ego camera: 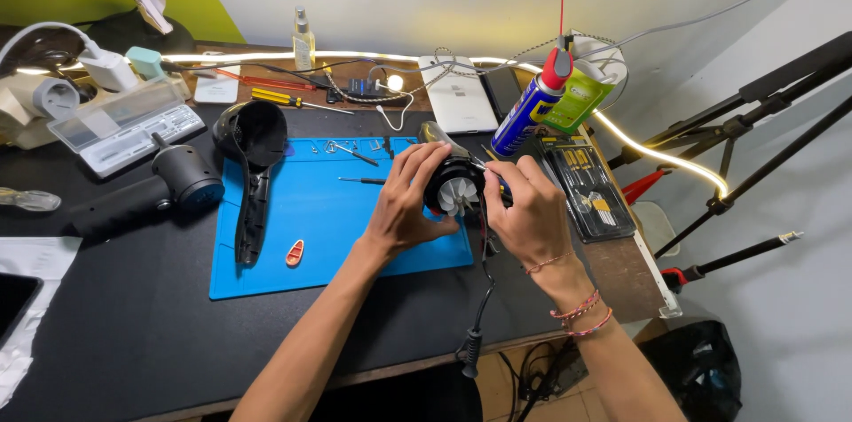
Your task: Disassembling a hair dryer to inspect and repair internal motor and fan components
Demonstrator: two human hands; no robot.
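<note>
fan motor (453, 188) gripped by left hand (404, 200), right hand (528, 209) over blue mat (302, 218) | likely light, blades fragile | best held by black housing

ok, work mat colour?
Blue work mat, clearest in the head view, under both hands.
</note>
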